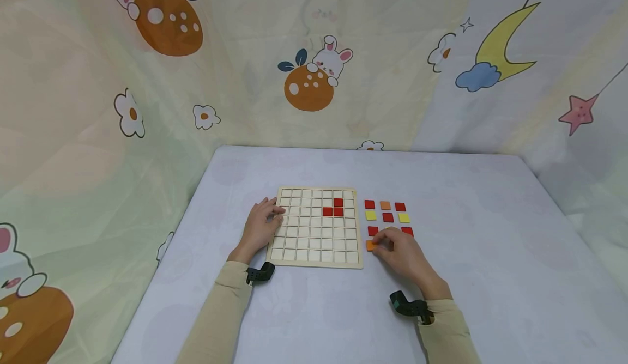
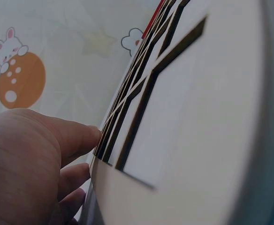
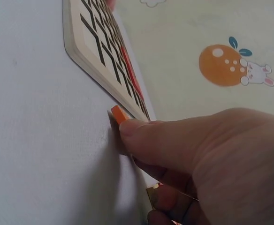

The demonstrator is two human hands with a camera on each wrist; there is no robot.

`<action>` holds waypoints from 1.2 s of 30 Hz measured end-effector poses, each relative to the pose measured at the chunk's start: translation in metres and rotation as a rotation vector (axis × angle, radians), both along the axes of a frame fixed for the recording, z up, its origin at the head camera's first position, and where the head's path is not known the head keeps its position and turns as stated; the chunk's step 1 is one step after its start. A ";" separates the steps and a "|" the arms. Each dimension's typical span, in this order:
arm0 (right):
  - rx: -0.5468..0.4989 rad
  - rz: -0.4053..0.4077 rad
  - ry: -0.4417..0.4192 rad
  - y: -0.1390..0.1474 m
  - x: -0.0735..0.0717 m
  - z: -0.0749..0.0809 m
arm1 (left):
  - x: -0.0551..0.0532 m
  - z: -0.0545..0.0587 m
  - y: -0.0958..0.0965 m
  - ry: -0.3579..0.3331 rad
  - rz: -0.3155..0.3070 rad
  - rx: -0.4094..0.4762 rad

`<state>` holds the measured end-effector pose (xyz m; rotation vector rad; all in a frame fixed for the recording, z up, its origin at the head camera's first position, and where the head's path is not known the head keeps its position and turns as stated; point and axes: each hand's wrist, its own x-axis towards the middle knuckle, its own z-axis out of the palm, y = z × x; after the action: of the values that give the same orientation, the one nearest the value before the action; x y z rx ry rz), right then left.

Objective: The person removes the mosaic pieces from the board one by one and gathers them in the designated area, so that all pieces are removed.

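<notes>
A pale wooden grid board lies on the table, with three red tiles set in cells toward its upper right. My left hand rests at the board's left edge, fingers loose along the side and thumb reaching to the rim. Off the board's lower right corner, my right hand pinches an orange tile between thumb and fingers. In the right wrist view this tile shows tilted, one end sticking out past the thumb. The right hand partly covers the tiles under it.
Right of the board lie rows of loose tiles: several red tiles, yellow tiles and another orange tile. They rest on a white cloth-covered table. A patterned curtain hangs behind and at both sides.
</notes>
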<state>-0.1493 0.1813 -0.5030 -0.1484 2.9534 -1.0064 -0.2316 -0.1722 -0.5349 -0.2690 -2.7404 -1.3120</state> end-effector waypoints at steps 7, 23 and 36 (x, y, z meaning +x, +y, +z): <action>0.018 -0.013 -0.019 0.005 -0.001 0.000 | -0.001 -0.001 0.000 -0.013 0.005 -0.008; 0.020 -0.005 -0.011 0.005 -0.001 -0.003 | -0.001 -0.001 0.000 -0.006 0.006 -0.001; 0.053 -0.002 -0.011 0.005 -0.003 -0.005 | -0.002 -0.002 -0.001 0.000 -0.002 -0.007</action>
<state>-0.1525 0.1862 -0.5081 -0.1379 2.9674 -0.9257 -0.2333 -0.1729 -0.5371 -0.2725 -2.7458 -1.3032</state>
